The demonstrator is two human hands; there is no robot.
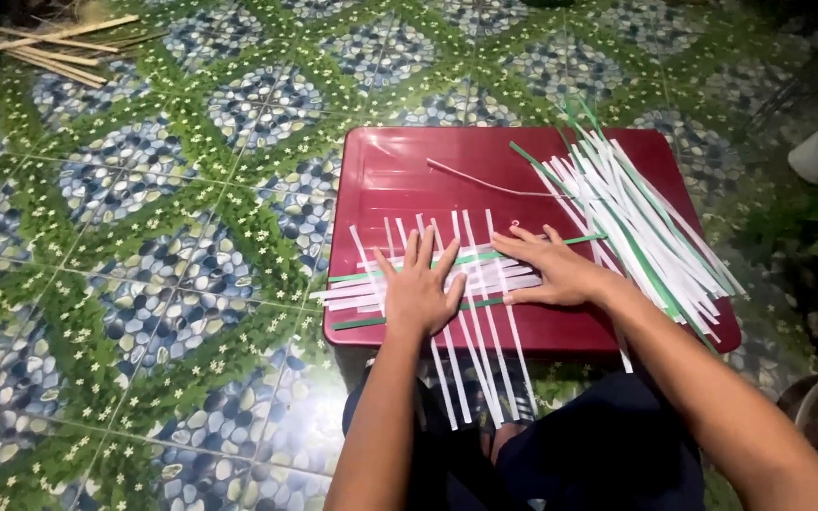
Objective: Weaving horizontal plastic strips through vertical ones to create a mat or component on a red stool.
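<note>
A bundle of thin brown sticks (54, 45) lies far off on the shiny pebble-and-leaf floor tiles (144, 284). On the smooth red plastic box lid (400, 166), the left hand (418, 289) lies flat, fingers spread, gripping nothing, pressing the crossed white and green flat strips (471, 270). The right hand (551, 270) presses them flat too. A loose pile of long strips (646, 222) fans out beside it.

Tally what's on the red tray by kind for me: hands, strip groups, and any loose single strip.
Hands pressing flat on the weave: 2, left hand and right hand
Woven strip mat under the hands: 1
Loose pile of white and green strips: 1
Single curved strip: 1
Red tray itself: 1
Total: 6
</note>
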